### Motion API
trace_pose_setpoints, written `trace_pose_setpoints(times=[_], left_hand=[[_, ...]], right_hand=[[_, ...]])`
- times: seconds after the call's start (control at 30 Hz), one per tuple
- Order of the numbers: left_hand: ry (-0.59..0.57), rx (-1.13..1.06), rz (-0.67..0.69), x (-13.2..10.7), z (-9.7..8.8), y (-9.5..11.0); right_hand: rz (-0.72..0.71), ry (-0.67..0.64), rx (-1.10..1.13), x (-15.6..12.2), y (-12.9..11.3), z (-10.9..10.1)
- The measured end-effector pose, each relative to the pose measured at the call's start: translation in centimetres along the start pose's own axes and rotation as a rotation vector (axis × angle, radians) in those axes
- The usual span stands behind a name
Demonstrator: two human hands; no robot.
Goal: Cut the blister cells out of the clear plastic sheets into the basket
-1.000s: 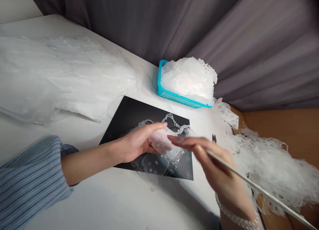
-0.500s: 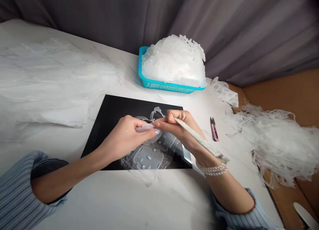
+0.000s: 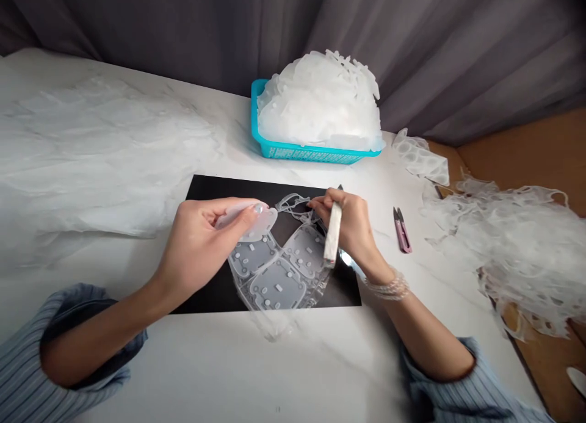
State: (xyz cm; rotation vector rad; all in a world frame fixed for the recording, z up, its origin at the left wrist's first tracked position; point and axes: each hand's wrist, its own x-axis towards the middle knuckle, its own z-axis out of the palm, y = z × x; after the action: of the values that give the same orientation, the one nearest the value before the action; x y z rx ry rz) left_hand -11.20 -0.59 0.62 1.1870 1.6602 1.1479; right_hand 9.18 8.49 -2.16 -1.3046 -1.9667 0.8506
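My left hand is closed, pinching a translucent white plastic piece with rounded edges above the left side of the black mat. On the mat lies a clear sheet with several rounded panels, dotted with small white round and oblong shapes. My right hand is closed around a slim tool with a white, wrapped-looking handle; its dark end shows above the knuckles. The fingertips of that hand touch or nearly touch a tangle of thin translucent offcut strips.
A turquoise basket heaped with white translucent pieces stands at the back. Purple-handled thread snips lie on the right. Beyond them, a pile of offcuts spreads over a cardboard box. Layered translucent sheets cover the left of the table.
My hands have moved apart: the left one has drawn back with the plastic piece, the right one has shifted right near the strips. The tool handle now points down toward me.
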Motion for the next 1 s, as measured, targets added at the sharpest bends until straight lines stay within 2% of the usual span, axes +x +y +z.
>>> trace_pose_setpoints(times=[0.1,0.17,0.23,0.33,0.4,0.5,0.63,0.77,1.0], left_hand=[[-0.126,-0.226,-0.085,0.5,-0.5,-0.2],[-0.204,-0.308,-0.128,0.5,-0.6,-0.1],[-0.257,-0.351,-0.148,0.4,-0.6,0.2],[-0.31,-0.426,-0.136,0.2,-0.6,0.6],[-0.329,-0.458,-0.117,0.0,-0.6,0.7],[-0.345,-0.466,-0.094,-0.2,-0.7,0.8],[-0.396,-0.525,-0.092,-0.4,-0.8,1.0],[-0.445,-0.578,-0.103,-0.4,-0.9,1.2],[-0.451,-0.638,-0.138,-0.6,-0.9,1.6]], right_hand=[[0.01,0.021,-0.046,0.7,-0.3,-1.1],[-0.012,0.05,-0.067,0.3,-1.9,-1.8],[-0.016,0.033,0.002,-0.6,-3.9,-2.3],[0.038,-0.149,0.233,-1.9,-6.5,-2.6],[0.08,-0.275,0.393,-2.4,-7.4,-2.5],[0.124,-0.323,0.579,-2.7,-7.5,-2.1],[0.156,-0.262,0.712,-2.8,-6.9,-1.6],[0.18,-0.221,0.778,-3.0,-6.6,-1.4],[0.2,-0.22,0.811,-3.0,-6.7,-1.5]])
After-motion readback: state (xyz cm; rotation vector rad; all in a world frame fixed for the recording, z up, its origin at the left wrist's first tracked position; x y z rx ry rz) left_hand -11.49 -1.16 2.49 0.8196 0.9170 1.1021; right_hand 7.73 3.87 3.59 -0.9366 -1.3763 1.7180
